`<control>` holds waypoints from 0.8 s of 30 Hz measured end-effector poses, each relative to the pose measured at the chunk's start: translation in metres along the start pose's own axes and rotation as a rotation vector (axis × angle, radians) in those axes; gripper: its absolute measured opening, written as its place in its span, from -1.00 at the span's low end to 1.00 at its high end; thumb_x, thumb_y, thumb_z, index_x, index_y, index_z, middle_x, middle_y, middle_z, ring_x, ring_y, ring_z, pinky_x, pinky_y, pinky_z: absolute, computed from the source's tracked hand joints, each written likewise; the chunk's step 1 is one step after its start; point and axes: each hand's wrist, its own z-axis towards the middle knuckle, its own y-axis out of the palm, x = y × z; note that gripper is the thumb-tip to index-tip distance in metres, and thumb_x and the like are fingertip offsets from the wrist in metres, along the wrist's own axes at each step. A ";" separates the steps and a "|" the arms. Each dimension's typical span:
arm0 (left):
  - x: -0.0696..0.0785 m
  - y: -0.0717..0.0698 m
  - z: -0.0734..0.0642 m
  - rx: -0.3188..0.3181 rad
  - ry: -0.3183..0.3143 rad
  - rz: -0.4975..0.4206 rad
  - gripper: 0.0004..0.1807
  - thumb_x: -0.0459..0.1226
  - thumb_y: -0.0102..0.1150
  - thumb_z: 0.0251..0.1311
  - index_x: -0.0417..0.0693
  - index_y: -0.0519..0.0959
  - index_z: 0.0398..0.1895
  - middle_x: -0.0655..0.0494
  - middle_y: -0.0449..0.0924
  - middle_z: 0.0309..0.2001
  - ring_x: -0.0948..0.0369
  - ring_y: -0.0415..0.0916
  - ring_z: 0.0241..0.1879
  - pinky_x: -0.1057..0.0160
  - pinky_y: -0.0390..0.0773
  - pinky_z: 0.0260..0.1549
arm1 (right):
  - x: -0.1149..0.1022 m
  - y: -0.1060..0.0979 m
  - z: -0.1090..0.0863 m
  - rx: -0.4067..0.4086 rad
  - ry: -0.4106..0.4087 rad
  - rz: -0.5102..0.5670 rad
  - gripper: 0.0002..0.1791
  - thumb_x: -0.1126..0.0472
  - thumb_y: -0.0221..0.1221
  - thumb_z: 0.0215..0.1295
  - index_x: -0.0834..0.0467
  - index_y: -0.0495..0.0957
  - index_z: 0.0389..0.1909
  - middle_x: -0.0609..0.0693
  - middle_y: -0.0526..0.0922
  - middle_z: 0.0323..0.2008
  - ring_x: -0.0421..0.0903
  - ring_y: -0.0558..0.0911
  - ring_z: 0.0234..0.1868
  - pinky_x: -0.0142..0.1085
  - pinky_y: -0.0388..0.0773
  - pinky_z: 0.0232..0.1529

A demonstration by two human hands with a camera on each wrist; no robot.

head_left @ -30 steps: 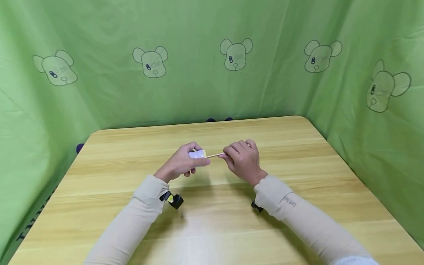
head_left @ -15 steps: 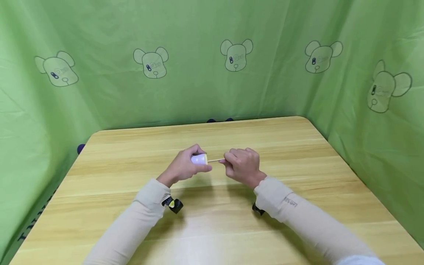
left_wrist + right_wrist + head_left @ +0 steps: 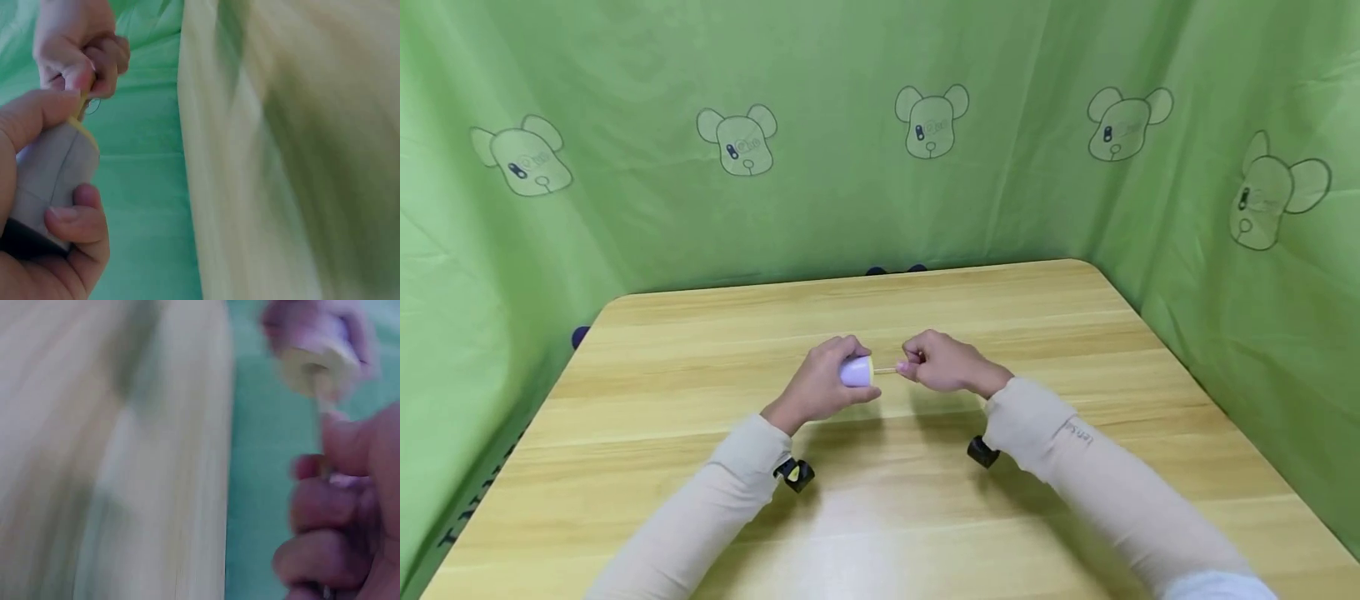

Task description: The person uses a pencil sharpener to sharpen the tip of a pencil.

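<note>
My left hand (image 3: 818, 383) grips a lilac cylinder (image 3: 855, 372) lying sideways, its yellow-rimmed end facing right. In the left wrist view, thumb and fingers wrap round the cylinder (image 3: 59, 169), and its lower end is black. A thin pale stick (image 3: 886, 370) runs from that rimmed end to my right hand (image 3: 946, 362), which pinches it between thumb and curled fingers. The right wrist view, though blurred, shows the stick (image 3: 323, 403) entering a hole in the cylinder's cream end face (image 3: 300, 369). My right fingers hide the rest of the stick. Both hands are above the table.
A light wood-grain table (image 3: 880, 517) with rounded far corners lies below. Green cloth (image 3: 835, 208) printed with bear heads hangs behind and on both sides. Black wrist cameras (image 3: 796, 475) hang under the sleeves.
My right hand has turned round the stick, its knuckles rolling over. The left hand has come slightly nearer and to the right, still holding the cylinder. Less of the stick shows between the hands.
</note>
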 end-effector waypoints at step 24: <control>-0.004 -0.030 0.005 -0.099 -0.282 -0.325 -0.43 -0.16 0.50 -0.06 -0.06 0.50 0.04 -0.04 0.50 -0.15 0.07 0.45 -0.30 0.23 0.52 -0.54 | 0.011 0.030 0.001 0.863 -0.549 -0.527 -0.75 0.07 0.15 0.39 0.13 0.66 -0.39 0.00 0.66 -0.45 -0.01 0.61 -0.46 -0.04 0.39 -0.28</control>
